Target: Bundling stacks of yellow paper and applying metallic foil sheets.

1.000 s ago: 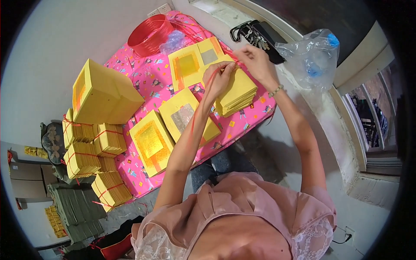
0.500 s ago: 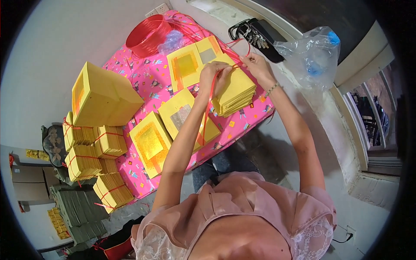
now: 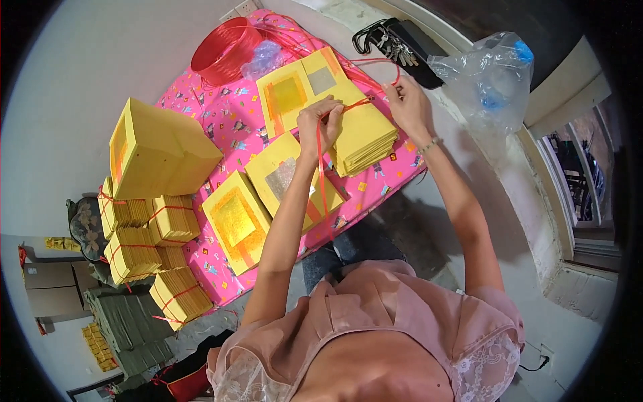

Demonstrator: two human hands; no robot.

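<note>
A stack of folded yellow paper (image 3: 367, 136) lies near the table's right edge. My left hand (image 3: 319, 128) is closed on a red plastic strip (image 3: 324, 195) at the stack's left side, and one end hangs down past my wrist. The strip also runs from that hand across the top of the stack. To the right of the stack, my right hand (image 3: 408, 106) is raised, with thumb and fingers pinching a red strand that loops back over the table. Left of the stack, a paper pile with a silver patch (image 3: 284, 175) lies partly behind my left forearm.
A pink patterned cloth (image 3: 231, 107) covers the table. Toward the left are a tall yellow stack (image 3: 164, 151) and several tied bundles (image 3: 175, 295). A red strip coil (image 3: 228, 52) stands at the back. Keys (image 3: 395, 50) and a clear plastic bag (image 3: 485, 80) rest on the right ledge.
My right hand has moved away from my left, up and to the right, with the red strand. My left hand has shifted slightly left, still gripping the strip.
</note>
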